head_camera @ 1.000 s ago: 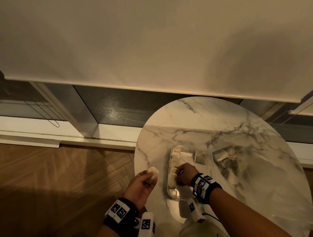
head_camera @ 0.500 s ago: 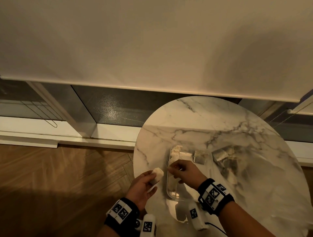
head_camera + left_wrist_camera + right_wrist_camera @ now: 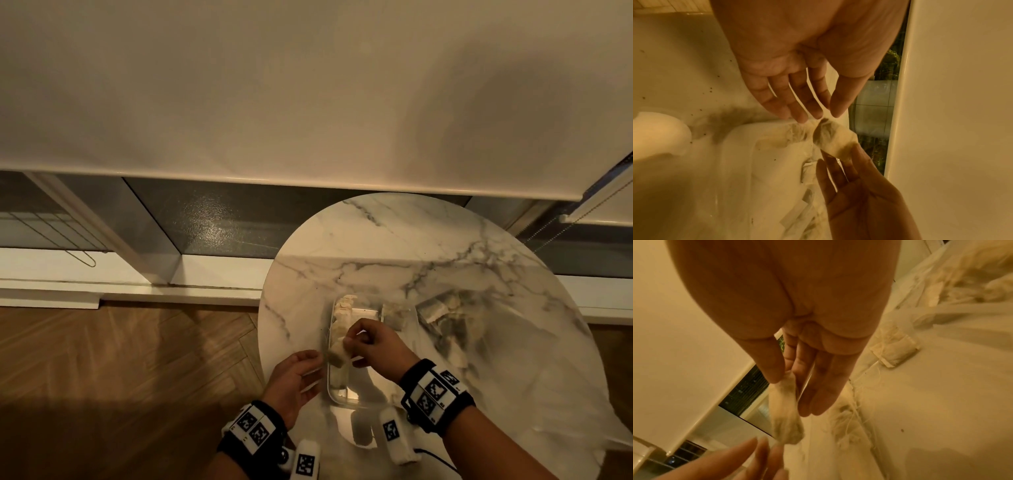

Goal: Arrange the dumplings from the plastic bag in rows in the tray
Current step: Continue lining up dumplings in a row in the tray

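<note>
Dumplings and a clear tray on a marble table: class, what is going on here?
A person is filling a clear plastic tray on a round marble table. The right hand pinches a pale dumpling over the tray's left side, where a row of dumplings already lies. The left hand, fingers relaxed, holds nothing beside it. More pieces sit in a clear plastic bag to the right.

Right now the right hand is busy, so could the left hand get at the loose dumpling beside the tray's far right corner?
Probably not easily: the left hand sits left of the tray, and the right hand lies between it and the loose dumpling.
</note>
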Tool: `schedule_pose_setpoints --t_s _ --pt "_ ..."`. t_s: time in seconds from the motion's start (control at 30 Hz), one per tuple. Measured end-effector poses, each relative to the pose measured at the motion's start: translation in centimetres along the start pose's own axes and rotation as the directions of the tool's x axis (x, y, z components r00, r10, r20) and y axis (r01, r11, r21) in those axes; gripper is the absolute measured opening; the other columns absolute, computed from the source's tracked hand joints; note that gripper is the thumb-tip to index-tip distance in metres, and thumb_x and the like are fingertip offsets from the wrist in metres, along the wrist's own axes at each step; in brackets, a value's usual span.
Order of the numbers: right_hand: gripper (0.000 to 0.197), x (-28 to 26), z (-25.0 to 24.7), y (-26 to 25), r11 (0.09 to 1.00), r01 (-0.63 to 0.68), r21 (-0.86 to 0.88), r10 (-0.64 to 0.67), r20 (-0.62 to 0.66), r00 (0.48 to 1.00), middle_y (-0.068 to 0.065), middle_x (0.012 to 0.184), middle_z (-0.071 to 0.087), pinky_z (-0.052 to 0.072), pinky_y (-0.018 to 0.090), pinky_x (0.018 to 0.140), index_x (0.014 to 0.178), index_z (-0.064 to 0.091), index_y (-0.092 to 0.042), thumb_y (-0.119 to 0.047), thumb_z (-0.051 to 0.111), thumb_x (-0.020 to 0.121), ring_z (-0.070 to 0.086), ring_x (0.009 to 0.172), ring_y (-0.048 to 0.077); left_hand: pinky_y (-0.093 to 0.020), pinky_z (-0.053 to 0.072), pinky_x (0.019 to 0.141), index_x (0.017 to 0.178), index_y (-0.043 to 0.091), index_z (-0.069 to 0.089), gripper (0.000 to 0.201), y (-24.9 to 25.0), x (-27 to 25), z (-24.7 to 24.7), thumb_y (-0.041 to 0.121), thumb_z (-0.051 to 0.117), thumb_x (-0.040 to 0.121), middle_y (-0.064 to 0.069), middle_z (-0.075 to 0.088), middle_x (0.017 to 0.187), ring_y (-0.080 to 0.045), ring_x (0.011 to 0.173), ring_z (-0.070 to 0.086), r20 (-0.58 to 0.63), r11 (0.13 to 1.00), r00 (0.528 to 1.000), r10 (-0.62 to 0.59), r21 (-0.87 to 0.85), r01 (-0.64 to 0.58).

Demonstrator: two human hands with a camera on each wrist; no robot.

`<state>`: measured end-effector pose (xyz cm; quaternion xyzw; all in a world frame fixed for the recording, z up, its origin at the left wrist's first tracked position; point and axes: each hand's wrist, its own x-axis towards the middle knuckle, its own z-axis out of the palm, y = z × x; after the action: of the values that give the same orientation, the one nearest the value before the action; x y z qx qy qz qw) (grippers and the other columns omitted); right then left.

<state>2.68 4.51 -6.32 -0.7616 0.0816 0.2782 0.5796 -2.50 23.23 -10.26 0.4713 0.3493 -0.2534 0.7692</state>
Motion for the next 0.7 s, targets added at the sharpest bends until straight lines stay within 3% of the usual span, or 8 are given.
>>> schedule_pose_setpoints --t_s 0.1,0.2,0.37,0.47,0.57,0.63,0.7 --pt "0.007 0.3 -0.9 0.6 0.968 -0.052 -0.244 0.054 0.0 0.999 0.009 0.081 0.071 0.056 0.031 0.065 0.088 0.06 -0.016 -0.017 0.062 0.095 0.065 0.068 0.016 -0.035 0.051 0.077 0.105 0.013 0.069 0.018 -0.6 0.7 -0.7 0.009 0.069 0.088 -0.009 0.074 0.107 -0.025 0.1 0.067 -0.057 1.0 0.998 -0.024 0.008 0.025" --pt "0.004 0.6 -1.1 0.9 0.859 -0.093 -0.504 0.162 0.093 0.982 0.003 0.084 0.072 0.054 0.024 0.061 0.093 0.06 -0.021 -0.022 0.06 0.096 0.066 0.068 0.011 -0.035 0.05 0.076 0.107 0.013 0.069 0.021 -1.3 1.2 -1.3 0.008 0.07 0.087 -0.008 0.074 0.106 -0.025 0.101 0.067 -0.088 0.998 0.994 -0.061 0.015 0.062" --pt "0.01 1.8 0.9 1.8 0.814 -0.14 -0.564 0.307 0.214 0.927 -0.002 0.086 0.069 0.058 0.028 0.065 0.087 0.063 -0.026 -0.02 0.064 0.094 0.069 0.076 0.014 -0.035 0.05 0.076 0.109 0.012 0.069 0.022 -1.9 1.4 -1.4 0.007 0.068 0.088 -0.007 0.074 0.101 -0.025 0.101 0.067 -0.103 0.994 0.99 -0.092 0.048 0.097" --pt "0.004 2.8 1.7 2.3 0.761 -0.09 -0.643 0.249 0.161 0.955 -0.003 0.093 0.068 0.054 0.024 0.07 0.088 0.068 -0.025 -0.026 0.072 0.087 0.066 0.084 0.015 -0.035 0.05 0.076 0.109 0.012 0.069 0.022 -1.9 1.3 -1.4 0.007 0.068 0.088 -0.006 0.075 0.097 -0.024 0.098 0.067 -0.094 0.994 0.992 -0.087 0.064 0.094" --pt "0.018 3.5 1.7 2.2 0.72 -0.107 -0.685 0.193 0.049 0.98 -0.005 0.094 0.068 0.051 0.024 0.078 0.084 0.065 -0.027 -0.034 0.08 0.076 0.065 0.09 0.015 -0.035 0.05 0.078 0.109 0.012 0.068 0.022 -1.8 1.3 -1.5 0.005 0.066 0.089 -0.004 0.075 0.091 -0.022 0.093 0.066 -0.081 0.994 0.994 -0.075 0.073 0.081" --pt "0.027 3.7 1.4 2.1 0.689 -0.175 -0.703 0.241 -0.006 0.971 -0.004 0.093 0.067 0.052 0.026 0.077 0.084 0.064 -0.026 -0.037 0.085 0.07 0.064 0.089 0.014 -0.035 0.05 0.078 0.109 0.012 0.068 0.023 -1.9 1.3 -1.5 0.004 0.066 0.088 -0.003 0.076 0.088 -0.021 0.09 0.067 -0.078 0.993 0.994 -0.074 0.084 0.081" --pt "0.044 3.7 1.0 2.1 0.626 -0.237 -0.743 0.317 -0.035 0.948 -0.002 0.099 0.068 0.055 0.028 0.078 0.095 0.065 -0.023 -0.043 0.088 0.063 0.065 0.091 0.015 -0.035 0.051 0.077 0.109 0.014 0.068 0.026 -2.0 1.3 -1.5 0.003 0.069 0.085 -0.003 0.077 0.089 -0.021 0.091 0.067 -0.077 0.991 0.993 -0.085 0.095 0.092"
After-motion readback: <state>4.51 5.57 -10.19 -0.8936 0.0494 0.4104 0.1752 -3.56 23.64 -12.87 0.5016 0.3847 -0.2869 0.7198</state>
